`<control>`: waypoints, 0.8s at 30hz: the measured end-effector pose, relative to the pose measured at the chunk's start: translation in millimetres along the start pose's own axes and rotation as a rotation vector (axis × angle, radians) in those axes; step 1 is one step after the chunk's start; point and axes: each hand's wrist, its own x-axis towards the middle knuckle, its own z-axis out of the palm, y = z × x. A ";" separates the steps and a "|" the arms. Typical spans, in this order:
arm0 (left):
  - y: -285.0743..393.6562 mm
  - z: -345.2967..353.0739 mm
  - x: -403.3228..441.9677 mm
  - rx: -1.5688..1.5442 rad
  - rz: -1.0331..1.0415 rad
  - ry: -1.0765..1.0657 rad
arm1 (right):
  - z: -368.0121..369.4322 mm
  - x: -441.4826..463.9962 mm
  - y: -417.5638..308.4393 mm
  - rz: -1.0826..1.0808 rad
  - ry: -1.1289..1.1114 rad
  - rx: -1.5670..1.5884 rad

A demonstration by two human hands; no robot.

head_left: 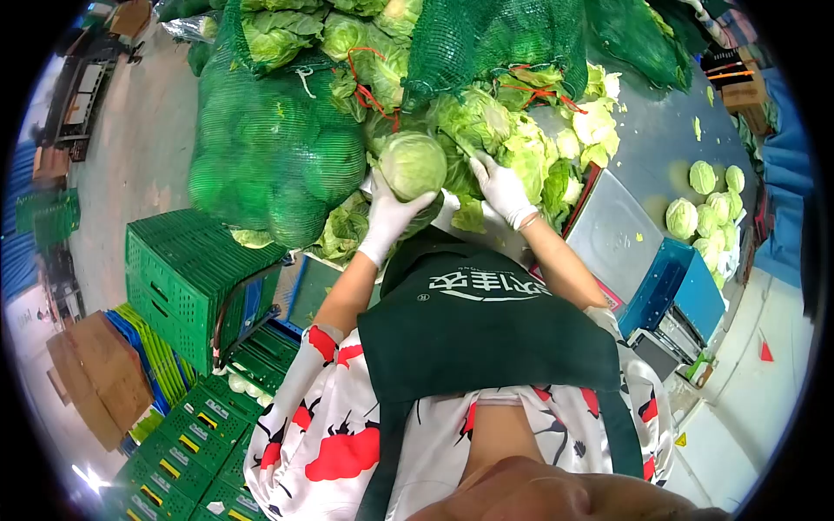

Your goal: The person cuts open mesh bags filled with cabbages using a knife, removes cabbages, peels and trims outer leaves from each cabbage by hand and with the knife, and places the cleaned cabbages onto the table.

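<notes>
Both my hands wear white gloves. My left hand (391, 214) is wrapped round the lower side of a pale green cabbage (413, 167), its fingers partly hidden beneath it. To the right, my right hand (504, 188) has its fingers closed at the edge of a leafy cabbage (472, 122); what lies between the fingertips is too small to make out. Loose outer leaves (528, 161) are piled just beyond that hand. A green mesh sack full of cabbages (274, 156) stands left of my left hand.
More mesh sacks (499, 39) with red ties lie at the back. A flat metal plate (612, 230) and a blue box (660, 282) are on the right, with several cabbages (682, 218) beyond. Green crates (174, 291) stand stacked at the left.
</notes>
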 end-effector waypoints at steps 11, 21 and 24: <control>34.5 -22.4 20.5 0.625 0.651 -0.171 | -24.7 -5.4 -3.3 0.003 0.004 0.336; 51.1 11.6 22.5 0.197 0.143 -0.136 | -14.8 15.9 -6.2 -0.170 0.007 0.056; 47.1 10.8 31.9 0.198 0.111 -0.176 | -39.7 14.3 -39.1 -0.205 -0.044 -0.158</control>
